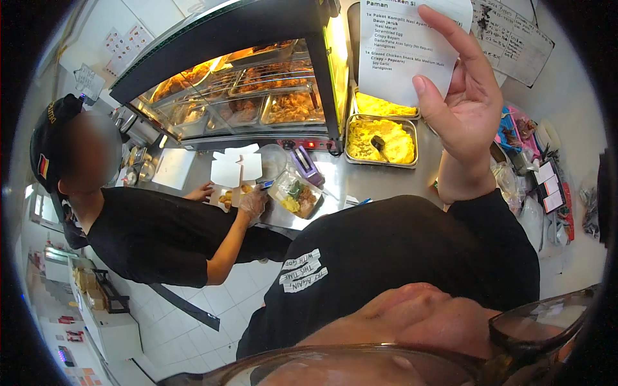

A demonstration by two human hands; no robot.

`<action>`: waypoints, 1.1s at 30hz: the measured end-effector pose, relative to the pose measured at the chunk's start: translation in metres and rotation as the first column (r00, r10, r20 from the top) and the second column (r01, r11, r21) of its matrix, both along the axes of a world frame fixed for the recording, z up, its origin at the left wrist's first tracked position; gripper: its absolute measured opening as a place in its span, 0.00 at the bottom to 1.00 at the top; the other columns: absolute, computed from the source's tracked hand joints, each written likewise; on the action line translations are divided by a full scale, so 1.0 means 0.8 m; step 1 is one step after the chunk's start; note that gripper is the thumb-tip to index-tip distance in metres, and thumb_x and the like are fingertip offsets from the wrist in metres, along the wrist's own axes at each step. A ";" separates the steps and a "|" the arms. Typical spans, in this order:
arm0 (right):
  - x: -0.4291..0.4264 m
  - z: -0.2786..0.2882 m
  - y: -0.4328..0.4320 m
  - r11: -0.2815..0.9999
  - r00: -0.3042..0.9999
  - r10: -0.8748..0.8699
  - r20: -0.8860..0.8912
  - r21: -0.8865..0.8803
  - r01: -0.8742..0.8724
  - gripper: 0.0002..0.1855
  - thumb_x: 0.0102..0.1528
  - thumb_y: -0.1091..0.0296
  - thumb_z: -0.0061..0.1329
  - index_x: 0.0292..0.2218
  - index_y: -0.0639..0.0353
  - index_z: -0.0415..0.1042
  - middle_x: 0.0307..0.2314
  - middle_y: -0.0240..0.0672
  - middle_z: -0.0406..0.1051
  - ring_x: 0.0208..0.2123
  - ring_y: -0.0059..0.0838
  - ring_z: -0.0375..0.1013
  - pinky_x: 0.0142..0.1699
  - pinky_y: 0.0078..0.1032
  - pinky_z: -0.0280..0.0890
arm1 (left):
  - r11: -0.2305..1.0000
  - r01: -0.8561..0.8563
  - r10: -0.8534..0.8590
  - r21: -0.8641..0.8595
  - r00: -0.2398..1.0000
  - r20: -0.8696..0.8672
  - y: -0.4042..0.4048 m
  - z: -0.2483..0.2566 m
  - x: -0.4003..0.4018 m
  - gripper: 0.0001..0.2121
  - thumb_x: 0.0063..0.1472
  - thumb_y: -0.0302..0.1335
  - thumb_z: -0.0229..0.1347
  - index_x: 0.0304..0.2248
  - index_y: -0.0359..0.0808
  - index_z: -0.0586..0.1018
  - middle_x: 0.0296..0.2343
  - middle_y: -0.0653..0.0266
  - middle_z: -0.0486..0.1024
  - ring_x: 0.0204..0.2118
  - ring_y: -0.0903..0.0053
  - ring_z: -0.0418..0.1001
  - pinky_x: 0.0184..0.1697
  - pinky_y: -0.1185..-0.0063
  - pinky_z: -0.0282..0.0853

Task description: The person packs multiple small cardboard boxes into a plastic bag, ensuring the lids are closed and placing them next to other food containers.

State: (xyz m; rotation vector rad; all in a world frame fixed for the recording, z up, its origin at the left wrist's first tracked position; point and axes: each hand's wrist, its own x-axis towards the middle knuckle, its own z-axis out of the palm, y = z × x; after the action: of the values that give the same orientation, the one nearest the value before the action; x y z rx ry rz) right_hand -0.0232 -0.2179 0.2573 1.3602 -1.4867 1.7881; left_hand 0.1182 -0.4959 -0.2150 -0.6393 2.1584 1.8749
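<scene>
My right hand [468, 101] is raised at the upper right, holding a printed paper order slip [403, 62] by its right side. My left hand is out of view. Below the slip stand metal trays of scrambled egg [381, 140]; a dark utensil rests in the nearer one. On the steel counter lie a container of rice, egg and greens [295, 195], a purple tape dispenser [306, 165] and an open white paper box [236, 169]. A co-worker at the left has a gloved hand [253, 202] by the box, with a blue object at its fingers.
A glass-fronted food warmer [231, 91] holding trays of fried chicken stands at the back of the counter [318, 212]. A handwritten whiteboard [514, 43] is on the right wall. Colored baskets [519, 125] and plastic bags [507, 183] lie at the right. The co-worker stands close on my left.
</scene>
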 end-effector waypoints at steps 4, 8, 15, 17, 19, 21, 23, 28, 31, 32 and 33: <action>0.002 -0.001 0.000 0.998 0.998 0.056 0.006 -0.038 -0.056 0.33 0.47 0.85 0.41 0.57 0.72 0.57 0.51 0.52 0.63 0.57 0.37 0.63 0.62 0.32 0.57 | 1.000 0.013 -0.012 -0.012 1.000 0.010 -0.001 -0.001 0.002 0.20 0.60 0.32 0.59 0.51 0.37 0.71 0.35 0.62 0.75 0.38 0.77 0.72 0.43 0.79 0.68; -0.003 -0.005 0.008 0.998 0.998 0.056 0.017 -0.029 -0.055 0.34 0.47 0.85 0.40 0.57 0.72 0.56 0.52 0.52 0.63 0.57 0.37 0.63 0.62 0.32 0.56 | 0.999 0.029 -0.029 -0.020 0.999 0.017 0.004 0.003 0.003 0.20 0.60 0.32 0.59 0.50 0.37 0.71 0.35 0.62 0.75 0.37 0.78 0.72 0.43 0.79 0.68; 0.004 -0.006 0.008 0.996 0.994 0.080 0.068 -0.040 -0.078 0.34 0.47 0.86 0.40 0.57 0.72 0.56 0.52 0.52 0.63 0.56 0.37 0.64 0.62 0.31 0.56 | 0.999 0.048 -0.047 -0.026 0.999 0.024 0.008 0.003 0.006 0.18 0.60 0.32 0.59 0.48 0.37 0.72 0.34 0.63 0.75 0.37 0.78 0.72 0.43 0.79 0.68; 0.008 -0.003 0.009 0.999 0.999 0.050 0.006 -0.011 -0.050 0.34 0.47 0.86 0.40 0.57 0.72 0.55 0.52 0.52 0.63 0.56 0.36 0.64 0.62 0.31 0.56 | 0.998 0.056 -0.056 -0.025 0.998 0.027 0.011 0.002 0.004 0.18 0.60 0.32 0.59 0.48 0.37 0.73 0.34 0.63 0.75 0.37 0.78 0.72 0.43 0.79 0.68; 0.010 -0.001 0.009 1.000 1.000 0.027 -0.008 0.006 -0.027 0.34 0.48 0.86 0.40 0.58 0.72 0.55 0.52 0.52 0.63 0.57 0.36 0.64 0.62 0.31 0.56 | 0.998 0.062 -0.061 -0.026 0.998 0.032 0.012 0.001 0.003 0.18 0.60 0.32 0.59 0.48 0.36 0.73 0.34 0.63 0.75 0.36 0.79 0.72 0.42 0.79 0.68; 0.008 -0.001 0.011 1.000 1.000 0.008 0.000 0.019 -0.008 0.34 0.48 0.86 0.39 0.58 0.72 0.55 0.52 0.51 0.63 0.56 0.36 0.63 0.62 0.31 0.55 | 0.997 0.070 -0.069 -0.024 0.997 0.040 0.013 0.003 0.002 0.17 0.60 0.32 0.59 0.47 0.36 0.73 0.33 0.63 0.75 0.36 0.79 0.72 0.42 0.79 0.68; 0.003 -0.001 0.009 1.000 1.000 0.014 -0.026 0.014 -0.014 0.35 0.48 0.87 0.39 0.58 0.72 0.54 0.52 0.50 0.63 0.57 0.35 0.62 0.63 0.31 0.54 | 0.995 0.096 -0.094 -0.026 0.995 0.042 0.015 0.006 -0.004 0.17 0.60 0.32 0.59 0.47 0.36 0.74 0.33 0.63 0.75 0.36 0.79 0.72 0.42 0.79 0.68; -0.011 -0.015 -0.011 0.995 1.000 0.013 -0.013 -0.099 -0.014 0.25 0.52 0.84 0.42 0.53 0.70 0.64 0.48 0.47 0.68 0.51 0.34 0.69 0.57 0.27 0.63 | 0.991 0.129 -0.126 -0.043 0.990 0.063 0.020 0.014 0.013 0.16 0.60 0.32 0.59 0.46 0.36 0.74 0.33 0.64 0.75 0.36 0.79 0.72 0.42 0.79 0.68; -0.058 -0.044 -0.025 0.990 0.994 -0.044 -0.096 0.129 0.057 0.21 0.53 0.83 0.46 0.50 0.67 0.70 0.45 0.39 0.71 0.48 0.27 0.71 0.53 0.22 0.64 | 0.975 0.207 -0.203 -0.078 0.978 0.051 0.021 0.028 0.022 0.16 0.60 0.32 0.59 0.45 0.36 0.75 0.32 0.64 0.76 0.36 0.79 0.71 0.42 0.79 0.68; -0.070 -0.058 -0.035 0.942 0.984 -0.101 -0.146 0.303 0.142 0.18 0.54 0.83 0.47 0.47 0.66 0.73 0.42 0.36 0.73 0.45 0.25 0.71 0.50 0.21 0.65 | 0.967 0.236 -0.233 -0.091 0.972 0.041 0.022 0.035 0.022 0.15 0.60 0.32 0.59 0.45 0.36 0.75 0.32 0.64 0.76 0.35 0.79 0.71 0.41 0.79 0.68; -0.075 -0.071 -0.045 0.935 0.989 -0.043 -0.140 0.344 0.089 0.18 0.54 0.83 0.47 0.47 0.66 0.73 0.42 0.36 0.73 0.45 0.25 0.71 0.50 0.21 0.65 | 0.959 0.265 -0.266 -0.096 0.964 0.009 0.027 0.047 0.013 0.15 0.60 0.32 0.59 0.45 0.36 0.75 0.32 0.64 0.76 0.35 0.79 0.71 0.41 0.79 0.68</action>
State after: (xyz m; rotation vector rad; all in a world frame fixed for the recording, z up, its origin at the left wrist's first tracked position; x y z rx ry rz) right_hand -0.0829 -0.2541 0.2006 1.5385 -1.8156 1.4077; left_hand 0.1287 -0.4744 -0.1778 -0.3403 2.2209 1.6432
